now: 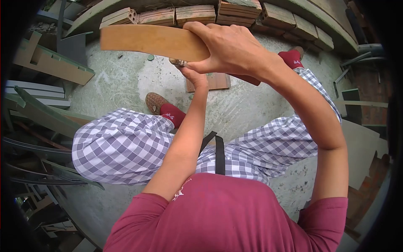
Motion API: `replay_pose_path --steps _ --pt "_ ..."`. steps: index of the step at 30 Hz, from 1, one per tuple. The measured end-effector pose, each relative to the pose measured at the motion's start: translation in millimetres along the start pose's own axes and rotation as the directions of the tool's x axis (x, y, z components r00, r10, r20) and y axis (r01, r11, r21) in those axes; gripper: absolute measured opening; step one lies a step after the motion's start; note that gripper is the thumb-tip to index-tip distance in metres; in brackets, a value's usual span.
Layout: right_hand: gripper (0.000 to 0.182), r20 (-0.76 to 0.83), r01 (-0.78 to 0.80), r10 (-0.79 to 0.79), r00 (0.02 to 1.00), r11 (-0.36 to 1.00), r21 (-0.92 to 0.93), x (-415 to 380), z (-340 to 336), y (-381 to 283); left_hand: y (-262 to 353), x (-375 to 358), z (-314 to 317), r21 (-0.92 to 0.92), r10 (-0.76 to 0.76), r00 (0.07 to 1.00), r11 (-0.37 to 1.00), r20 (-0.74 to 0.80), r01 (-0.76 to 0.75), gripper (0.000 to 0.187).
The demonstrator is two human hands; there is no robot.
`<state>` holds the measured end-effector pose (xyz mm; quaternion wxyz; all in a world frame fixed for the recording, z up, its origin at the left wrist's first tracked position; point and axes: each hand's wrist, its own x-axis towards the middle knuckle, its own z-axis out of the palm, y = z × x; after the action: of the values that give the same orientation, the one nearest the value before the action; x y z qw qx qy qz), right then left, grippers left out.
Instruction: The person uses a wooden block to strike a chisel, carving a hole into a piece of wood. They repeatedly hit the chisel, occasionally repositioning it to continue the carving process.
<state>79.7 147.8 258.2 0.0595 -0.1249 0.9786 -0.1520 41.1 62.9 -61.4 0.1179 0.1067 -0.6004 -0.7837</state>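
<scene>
My right hand is wrapped over one end of a flat, slightly curved tan wooden piece, thumb below and fingers on top. The wood points left, raised above the floor. Just under it my left hand is closed, its fingers mostly hidden by the wood. A small brown-and-metallic end shows at that hand; what it belongs to I cannot make out. Beneath my right wrist a dark reddish-brown strip sticks out, its other end hidden. Below the hands a brown wooden board lies on the concrete floor.
Hollow bricks line the curved low wall ahead. Green-edged boards and long strips pile up at the left. A grey panel and more scraps lie at the right. My shoes rest on the floor either side of the board.
</scene>
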Motion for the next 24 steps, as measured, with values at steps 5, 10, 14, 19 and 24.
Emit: replay_pose_path --steps 5,10,14,19,24 --pt "0.071 0.025 0.081 -0.081 0.996 0.996 -0.020 -9.9 36.0 19.7 37.9 -28.0 5.3 -0.653 -0.280 0.941 0.679 0.190 0.334 0.043" --pt "0.072 0.128 -0.029 0.028 0.991 0.999 0.012 -1.0 25.3 15.5 33.6 -15.8 13.1 -0.457 -0.019 0.995 0.887 0.095 0.061 0.041" --pt "0.073 -0.238 0.130 -0.087 0.967 0.977 0.169 -3.0 20.3 2.1 14.9 -8.7 9.7 -0.435 -0.031 0.997 0.898 0.073 0.060 0.040" --pt "0.071 0.197 -0.037 0.044 0.979 0.999 -0.039 0.4 45.4 24.7 53.1 -16.4 9.7 -0.349 0.019 0.999 0.937 0.030 -0.008 0.042" --pt "0.077 0.099 -0.231 0.210 0.973 0.906 0.353 -28.0 40.9 21.9 17.5 11.0 -4.5 -0.272 -0.148 0.961 0.959 -0.233 0.082 0.057"
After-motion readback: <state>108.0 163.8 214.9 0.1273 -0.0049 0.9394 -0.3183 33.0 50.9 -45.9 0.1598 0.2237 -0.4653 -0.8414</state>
